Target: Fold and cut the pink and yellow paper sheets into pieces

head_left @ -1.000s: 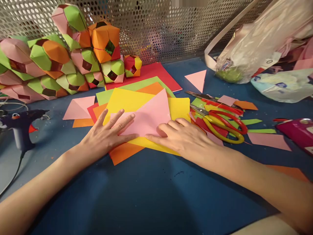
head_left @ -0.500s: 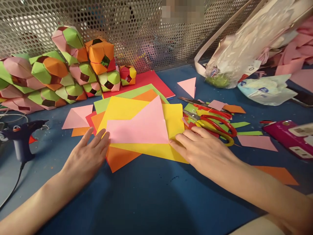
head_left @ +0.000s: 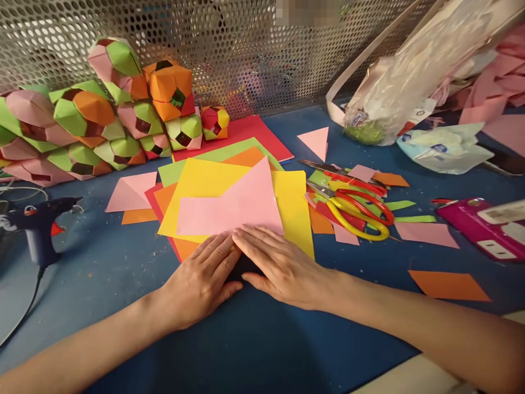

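A folded pink paper [head_left: 246,202] lies on a yellow sheet [head_left: 293,208], with orange, red and green sheets [head_left: 167,174] fanned out beneath. My left hand [head_left: 200,282] lies flat near the middle of the pink paper's lower edge, fingers stretched out. My right hand [head_left: 283,268] is flat beside it, its fingertips on that same folded edge and its thumb spread. The fingertips of both hands meet at the middle of the edge. Neither hand grips anything. The hands cover part of the yellow and orange sheets.
Folded paper balls [head_left: 84,117] are stacked at the back left. A glue gun [head_left: 39,224] stands at the left. Two pairs of scissors [head_left: 359,219] lie on paper scraps to the right, near a magenta device [head_left: 476,224]. A perforated metal panel [head_left: 246,49] closes off the back.
Both hands have moved inward from the pink paper's lower corners to the middle of its lower edge, where they now meet. The pink paper has stayed in nearly the same place.
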Motion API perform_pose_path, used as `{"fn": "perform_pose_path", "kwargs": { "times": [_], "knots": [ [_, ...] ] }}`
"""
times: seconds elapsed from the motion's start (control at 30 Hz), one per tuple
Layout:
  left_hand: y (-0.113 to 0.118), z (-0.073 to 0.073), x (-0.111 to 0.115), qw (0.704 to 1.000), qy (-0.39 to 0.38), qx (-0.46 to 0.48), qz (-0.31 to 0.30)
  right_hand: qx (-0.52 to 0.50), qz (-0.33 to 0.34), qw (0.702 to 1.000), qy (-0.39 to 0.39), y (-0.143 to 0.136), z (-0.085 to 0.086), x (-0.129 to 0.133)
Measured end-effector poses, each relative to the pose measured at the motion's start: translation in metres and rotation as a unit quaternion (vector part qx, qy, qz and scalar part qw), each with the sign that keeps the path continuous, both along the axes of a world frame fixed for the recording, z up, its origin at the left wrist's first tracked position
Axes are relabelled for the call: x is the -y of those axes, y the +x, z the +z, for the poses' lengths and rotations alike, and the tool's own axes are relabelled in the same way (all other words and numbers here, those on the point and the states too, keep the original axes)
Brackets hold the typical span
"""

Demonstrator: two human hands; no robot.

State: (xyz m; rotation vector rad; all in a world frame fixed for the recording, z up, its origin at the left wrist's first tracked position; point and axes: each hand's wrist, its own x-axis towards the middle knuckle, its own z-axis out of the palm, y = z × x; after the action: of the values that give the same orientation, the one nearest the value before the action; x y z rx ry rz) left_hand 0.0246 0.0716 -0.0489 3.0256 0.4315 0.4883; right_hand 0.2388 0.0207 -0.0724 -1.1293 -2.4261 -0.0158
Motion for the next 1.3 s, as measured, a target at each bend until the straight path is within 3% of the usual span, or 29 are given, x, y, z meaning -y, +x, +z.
{"fn": "perform_pose_path", "kwargs": {
  "times": [0.53,0.8,1.1,1.3],
  "knots": [
    [0.001,-0.003,-0.003,1.000,-0.002,0.000,0.008,0.018,0.002,1.000,-0.006,0.001,-0.001,0.002],
    [0.004,0.000,-0.007,0.998,0.057,-0.023,-0.007,0.072,-0.008,0.997,0.021,-0.002,0.009,0.001],
    [0.006,0.001,-0.008,0.999,0.012,-0.041,-0.017,0.066,-0.018,0.998,-0.006,-0.002,0.007,0.003],
    [0.000,0.001,-0.007,0.994,0.095,-0.057,0.022,0.168,-0.062,0.984,0.021,-0.006,0.012,0.014]
  ]
}}
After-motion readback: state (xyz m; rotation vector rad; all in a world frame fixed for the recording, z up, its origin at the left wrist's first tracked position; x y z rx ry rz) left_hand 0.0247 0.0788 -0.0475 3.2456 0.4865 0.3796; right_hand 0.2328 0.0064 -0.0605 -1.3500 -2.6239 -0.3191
